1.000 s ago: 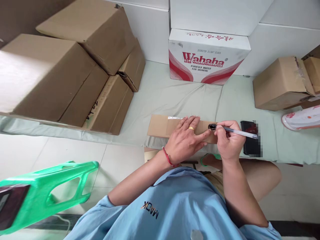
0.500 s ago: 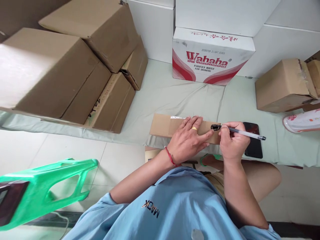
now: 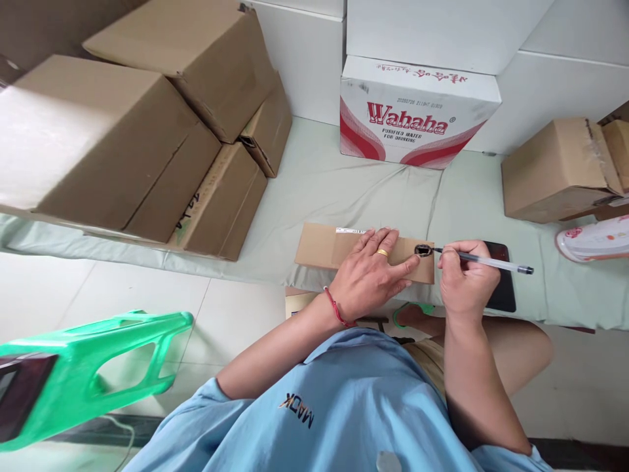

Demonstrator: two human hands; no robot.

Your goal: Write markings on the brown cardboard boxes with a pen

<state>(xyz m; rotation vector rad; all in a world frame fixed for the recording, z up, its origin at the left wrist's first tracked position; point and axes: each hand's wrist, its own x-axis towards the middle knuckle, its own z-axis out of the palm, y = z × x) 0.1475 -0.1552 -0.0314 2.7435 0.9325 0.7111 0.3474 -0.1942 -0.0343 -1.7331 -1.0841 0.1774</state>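
Note:
A long, narrow cardboard box (image 3: 317,246) lies on the pale green cloth, with a dark, rough-edged hole (image 3: 423,250) near its right end. My left hand (image 3: 368,275) rests flat across the box, fingers spread, its thumb close to the hole. In my right hand (image 3: 466,278) is a clear-barrelled pen (image 3: 496,263), gripped between thumb and fingers. The pen's tip points left and sits just at the right side of the hole; whether it touches the card I cannot tell. A black phone (image 3: 502,288) lies partly behind my right hand.
Several brown cartons (image 3: 128,151) are stacked at the left. A white and red Wahaha water carton (image 3: 417,118) stands at the back. More brown boxes (image 3: 555,170) and a whitish pack (image 3: 594,239) are at the right. A green plastic stool (image 3: 93,367) stands on the floor.
My right hand has shifted a little to the right with the pen, drawing its tip back from the hole and covering more of the phone. My left hand stays in place.

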